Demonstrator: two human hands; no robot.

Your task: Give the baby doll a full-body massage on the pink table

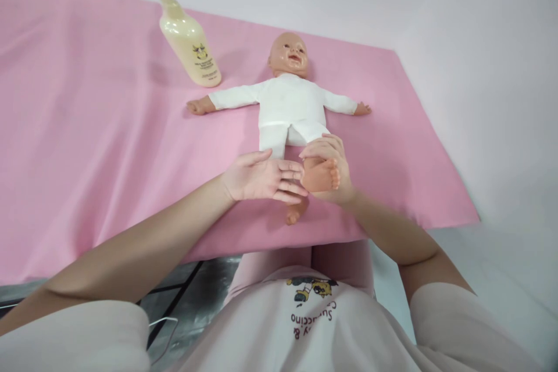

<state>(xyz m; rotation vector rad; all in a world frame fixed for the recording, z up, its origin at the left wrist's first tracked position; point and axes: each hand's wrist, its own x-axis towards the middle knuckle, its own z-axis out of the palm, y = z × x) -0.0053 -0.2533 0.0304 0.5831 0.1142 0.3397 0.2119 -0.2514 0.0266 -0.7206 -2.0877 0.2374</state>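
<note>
A baby doll [291, 102] with a white cloth body lies on its back, arms spread, its head away from me. My right hand [337, 171] is wrapped around the doll's lower leg on the right, holding that foot [320, 175] raised with the sole towards me. My left hand [268, 178] is stretched out flat, palm showing, fingertips at the raised foot's left side; whether they touch it I cannot tell. Below those fingers the doll's other foot [294, 213] rests on the pink cloth, partly hidden by my hand.
A pale yellow pump bottle [189, 40] with a cow picture stands beyond the doll's arm on the left. The pink cloth [108, 128] covers the table, whose near edge is close to my lap. A white wall [457, 11] rises behind and to the right.
</note>
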